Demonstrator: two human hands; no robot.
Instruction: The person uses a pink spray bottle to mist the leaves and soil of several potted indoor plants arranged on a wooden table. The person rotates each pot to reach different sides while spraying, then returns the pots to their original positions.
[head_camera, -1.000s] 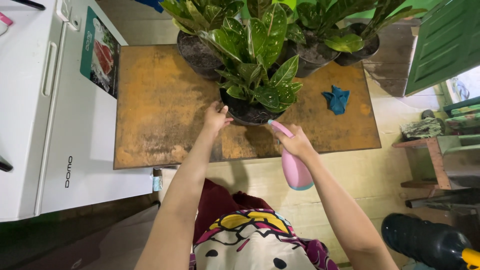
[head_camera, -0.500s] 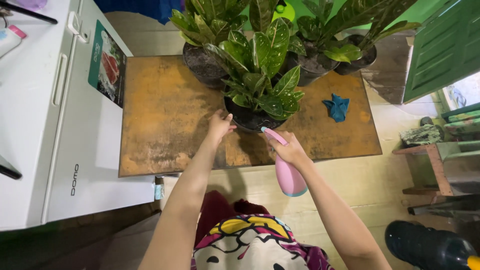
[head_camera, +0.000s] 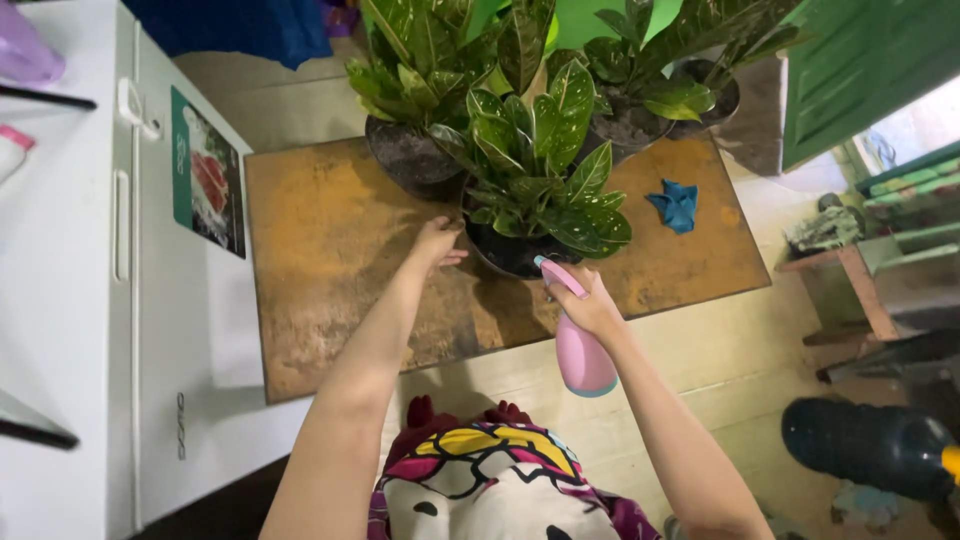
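On the counter stands a potted plant — her left hand rests open-fingered against its pot, while the right hand grips a pink sprayer just beside it.

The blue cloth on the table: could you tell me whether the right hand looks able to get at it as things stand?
Probably not right away. The right hand is gripping the pink spray bottle, and the blue cloth lies apart, further right on the table. The way across looks open past the front plant.
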